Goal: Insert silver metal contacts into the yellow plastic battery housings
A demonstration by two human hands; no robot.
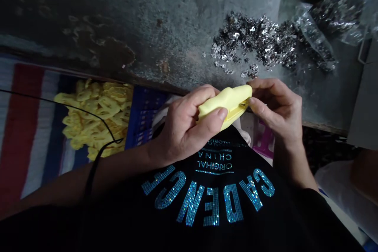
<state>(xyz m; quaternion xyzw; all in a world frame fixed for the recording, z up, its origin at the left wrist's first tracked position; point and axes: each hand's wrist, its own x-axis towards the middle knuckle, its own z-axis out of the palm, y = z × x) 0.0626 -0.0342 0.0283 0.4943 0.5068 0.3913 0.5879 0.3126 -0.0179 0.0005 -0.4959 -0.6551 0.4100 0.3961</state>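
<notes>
My left hand (pixel 191 120) is wrapped round a pale yellow moulded plastic shell (pixel 220 102), its thumb pressed along the near edge. The shell is held tilted above my lap, its open slot facing me. Inside the slot, towards the right end, a small glint of metal (pixel 244 103) shows. At that same end, the thumb and index finger of my right hand (pixel 274 104) are pinched close together, touching the shell's tip. Whatever lies between those fingertips is too small or hidden to make out.
A heap of small shiny metal clips (pixel 256 41) lies on the worn metal table (pixel 171 15), beside clear plastic bags (pixel 315 31). At left, yellow plastic parts (pixel 100 114) are piled by a blue crate (pixel 144 114). A black cord (pixel 100 120) crosses my left forearm.
</notes>
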